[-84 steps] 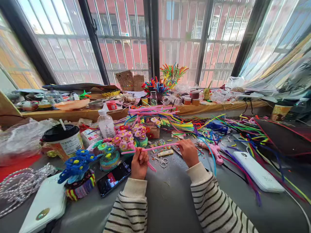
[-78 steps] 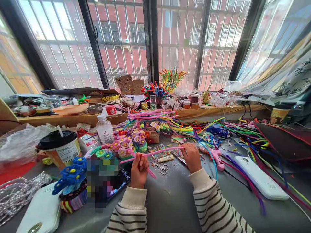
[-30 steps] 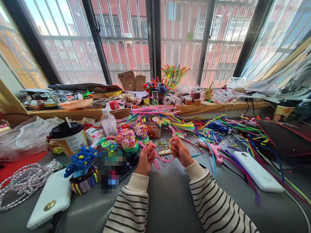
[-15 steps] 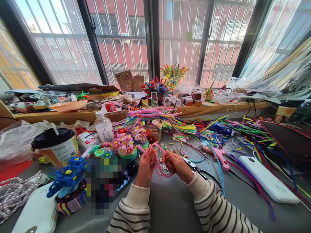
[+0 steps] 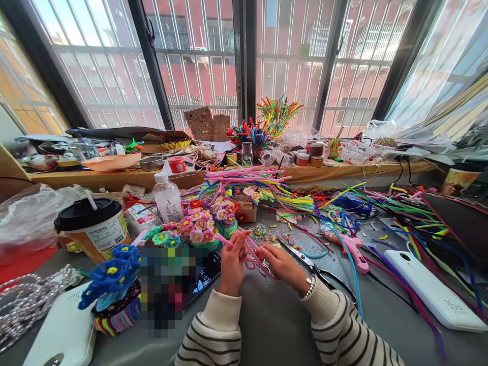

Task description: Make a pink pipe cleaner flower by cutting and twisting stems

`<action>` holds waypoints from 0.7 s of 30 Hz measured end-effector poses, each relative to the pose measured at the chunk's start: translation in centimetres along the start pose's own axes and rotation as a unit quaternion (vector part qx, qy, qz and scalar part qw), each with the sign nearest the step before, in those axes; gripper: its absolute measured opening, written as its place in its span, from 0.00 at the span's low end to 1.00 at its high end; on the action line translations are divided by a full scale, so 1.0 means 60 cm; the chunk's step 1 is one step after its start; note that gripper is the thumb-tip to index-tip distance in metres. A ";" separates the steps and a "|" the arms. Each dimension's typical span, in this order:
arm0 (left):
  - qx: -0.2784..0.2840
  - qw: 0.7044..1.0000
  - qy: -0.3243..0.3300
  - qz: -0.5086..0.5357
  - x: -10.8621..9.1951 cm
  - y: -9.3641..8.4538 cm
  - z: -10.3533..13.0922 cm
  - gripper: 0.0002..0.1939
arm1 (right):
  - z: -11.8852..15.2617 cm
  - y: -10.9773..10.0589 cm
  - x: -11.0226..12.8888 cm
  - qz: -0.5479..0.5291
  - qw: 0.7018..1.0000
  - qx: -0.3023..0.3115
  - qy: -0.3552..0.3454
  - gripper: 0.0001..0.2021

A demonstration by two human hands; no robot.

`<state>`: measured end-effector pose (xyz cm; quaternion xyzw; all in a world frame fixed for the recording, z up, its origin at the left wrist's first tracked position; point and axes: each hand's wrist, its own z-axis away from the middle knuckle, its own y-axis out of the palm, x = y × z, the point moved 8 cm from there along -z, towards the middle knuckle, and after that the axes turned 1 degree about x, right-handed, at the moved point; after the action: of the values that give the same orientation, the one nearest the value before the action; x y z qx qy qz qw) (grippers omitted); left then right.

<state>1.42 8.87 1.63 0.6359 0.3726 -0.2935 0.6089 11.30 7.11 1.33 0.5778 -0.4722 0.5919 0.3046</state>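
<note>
While the grey table spreads across the lower half of the frame, both my hands meet over it just right of centre, with the pink flowers beyond them to the upper left. My left hand points upward, thumb and fingers pinched on the pink pipe cleaner; my right hand comes in from the lower right, its fingertips closed on the same pink bundle. The scissors lie just beyond my right hand, blades toward the upper left and handles toward the lower right, so that hand is the nearer one to them. Between my hands, the pink lengths slant from upper left to lower right, running from beside my left fingertips down past my right ones. Their long axis thus cuts across my upright left fingers, while it falls closer to the line of my right forearm. More pink sticks out on the far left side of my left hand, toward the flowers. Smallest of all, a little pink loop hangs in the gap; I can't tell whether it is one piece or several.
</note>
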 end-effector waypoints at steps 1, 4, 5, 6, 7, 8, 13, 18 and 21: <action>-0.001 1.000 0.011 -0.010 -0.004 0.000 0.000 0.10 | 0.001 0.011 -0.001 -0.003 0.999 0.039 0.007 0.18; -0.015 0.997 0.051 -0.048 -0.016 -0.003 0.002 0.08 | 0.007 0.033 -0.009 -0.037 0.991 0.124 0.042 0.21; -0.024 0.996 0.065 -0.062 -0.020 -0.005 0.003 0.08 | 0.008 0.033 -0.013 -0.050 0.989 0.126 0.053 0.21; -0.032 0.993 0.077 -0.078 -0.023 -0.006 0.004 0.08 | 0.008 0.031 -0.016 -0.062 0.988 0.123 0.065 0.21; -0.040 0.991 0.088 -0.095 -0.026 -0.008 0.005 0.08 | 0.009 0.029 -0.020 -0.075 0.987 0.121 0.078 0.21; -0.045 0.988 0.098 -0.111 -0.028 -0.008 0.006 0.09 | 0.010 0.028 -0.023 -0.089 0.984 0.124 0.092 0.21; -0.026 0.984 0.104 -0.146 -0.026 -0.003 0.006 0.10 | 0.014 0.026 -0.021 -0.130 0.975 0.138 0.114 0.19; 0.013 0.990 0.065 -0.123 -0.014 0.003 0.004 0.12 | 0.021 0.032 -0.012 -0.133 0.973 0.154 0.106 0.19; 0.005 0.991 0.058 -0.120 -0.012 0.000 0.005 0.12 | 0.023 0.031 -0.009 -0.142 0.973 0.149 0.103 0.18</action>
<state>1.06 8.47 2.20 0.6058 0.4792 -0.3286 0.5434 10.24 5.26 0.24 0.6135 -0.2579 0.6631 0.3426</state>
